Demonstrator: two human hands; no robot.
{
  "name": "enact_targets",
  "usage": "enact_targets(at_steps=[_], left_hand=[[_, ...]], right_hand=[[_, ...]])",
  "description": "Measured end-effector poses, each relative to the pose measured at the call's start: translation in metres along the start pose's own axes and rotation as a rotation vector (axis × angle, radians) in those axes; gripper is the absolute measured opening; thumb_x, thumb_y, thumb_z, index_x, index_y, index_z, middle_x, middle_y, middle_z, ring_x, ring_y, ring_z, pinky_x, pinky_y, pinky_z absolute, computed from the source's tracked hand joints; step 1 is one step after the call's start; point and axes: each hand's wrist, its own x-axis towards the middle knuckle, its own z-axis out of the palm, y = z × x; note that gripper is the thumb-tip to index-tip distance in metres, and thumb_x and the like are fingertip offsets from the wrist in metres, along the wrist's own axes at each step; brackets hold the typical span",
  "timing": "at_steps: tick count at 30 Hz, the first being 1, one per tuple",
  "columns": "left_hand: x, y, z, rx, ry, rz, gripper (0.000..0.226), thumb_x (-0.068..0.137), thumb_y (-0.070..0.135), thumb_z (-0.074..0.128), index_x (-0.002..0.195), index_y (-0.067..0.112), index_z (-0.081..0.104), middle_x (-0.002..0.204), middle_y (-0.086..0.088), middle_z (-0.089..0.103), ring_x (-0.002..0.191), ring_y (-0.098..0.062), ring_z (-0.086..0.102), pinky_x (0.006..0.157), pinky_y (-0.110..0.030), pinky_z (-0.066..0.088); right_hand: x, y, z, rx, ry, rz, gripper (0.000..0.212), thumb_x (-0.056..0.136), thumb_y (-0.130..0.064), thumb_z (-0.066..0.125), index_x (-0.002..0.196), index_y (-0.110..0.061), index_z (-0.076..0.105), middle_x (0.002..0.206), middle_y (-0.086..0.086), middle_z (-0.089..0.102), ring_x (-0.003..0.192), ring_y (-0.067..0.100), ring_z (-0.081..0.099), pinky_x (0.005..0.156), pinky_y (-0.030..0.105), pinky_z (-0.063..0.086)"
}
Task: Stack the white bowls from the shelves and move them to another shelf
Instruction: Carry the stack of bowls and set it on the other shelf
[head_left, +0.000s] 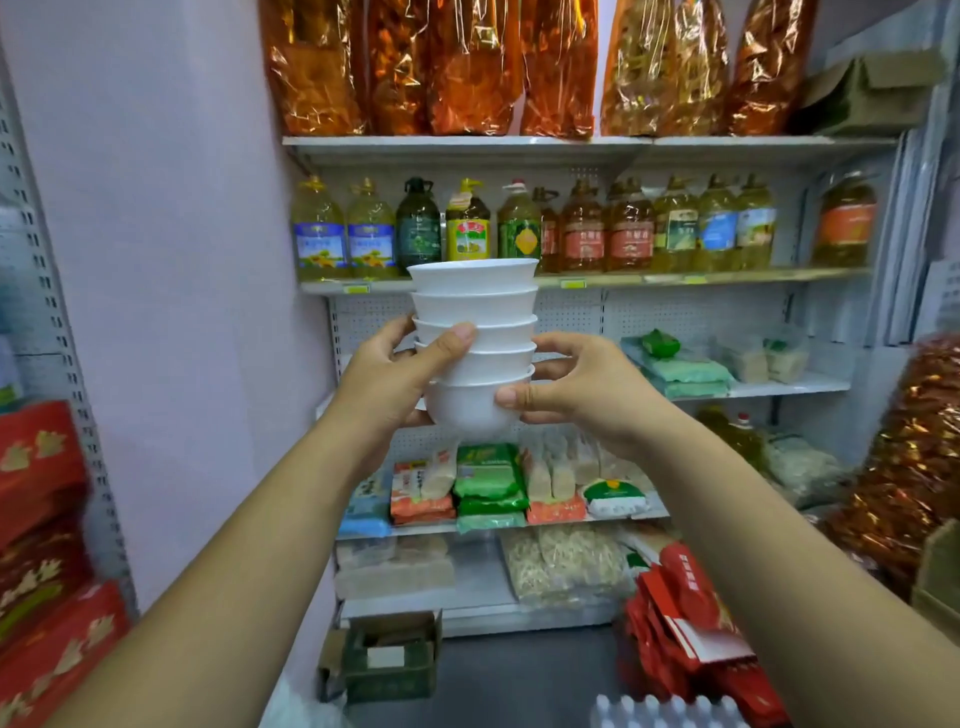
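Left grip (387, 379), right grip (587, 387): bowls (475, 306); labels (467, 239) blurred

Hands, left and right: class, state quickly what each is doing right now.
Left hand: grips the stack of white bowls.
Right hand: grips the same stack from the other side.

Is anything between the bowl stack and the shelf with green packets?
Nothing visible. The left hand and right hand hold the bowl stack before that shelf; the green packets lie further right. The shelf part directly behind the stack is hidden.
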Motion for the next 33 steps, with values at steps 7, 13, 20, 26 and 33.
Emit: enact_targets(at_steps=[7,13,20,26,33], left_hand=[[0.12,-0.073,0.016,0.0,0.031,-0.015,0.038,0.085,0.041,0.08,0.119,0.032,0.065,0.109,0.007,0.079,0.103,-0.022,0.076,0.079,-0.047,0.064],[0.212,-0.123,0.021,0.02,0.081,-0.007,0.054,0.076,0.049,0.082,0.125,0.032,0.066,0.113,0.005,0.078,0.103,-0.023,0.076,0.082,-0.051,0.063],[0.303,-0.185,0.003,-0.001,0.107,-0.028,0.048,0.081,0.045,0.08,0.125,0.032,0.065,0.112,0.006,0.078,0.103,-0.02,0.076,0.071,-0.039,0.062],[0.382,-0.244,-0.038,-0.034,0.094,-0.028,0.048,0.083,0.04,0.079,0.127,0.028,0.065,0.112,0.007,0.078,0.105,-0.023,0.075,0.074,-0.042,0.063],[0.483,-0.299,-0.104,-0.019,0.025,-0.048,0.059,0.083,0.036,0.079,0.138,0.027,0.059,0.118,0.003,0.077,0.107,-0.019,0.075,0.071,-0.035,0.063]], right_hand=[[0.121,0.081,-0.034,0.001,-0.025,0.008,0.058,0.074,-0.004,0.087,0.126,-0.009,0.063,0.106,0.012,0.078,0.103,0.027,0.075,0.093,0.049,0.06],[0.22,0.133,-0.052,0.003,-0.046,0.014,0.058,0.072,0.0,0.087,0.124,-0.01,0.064,0.107,0.015,0.077,0.104,0.034,0.074,0.095,0.055,0.057],[0.317,0.189,-0.051,-0.036,-0.076,0.021,0.057,0.073,-0.003,0.088,0.125,-0.011,0.065,0.108,0.013,0.077,0.104,0.031,0.074,0.094,0.054,0.058],[0.404,0.244,-0.023,-0.046,-0.056,-0.003,0.061,0.069,-0.006,0.091,0.124,-0.015,0.067,0.108,0.012,0.077,0.103,0.032,0.074,0.091,0.056,0.059],[0.502,0.31,0.026,0.02,0.024,0.008,0.061,0.067,-0.001,0.092,0.119,-0.021,0.068,0.107,0.006,0.078,0.103,0.024,0.074,0.092,0.049,0.06]])
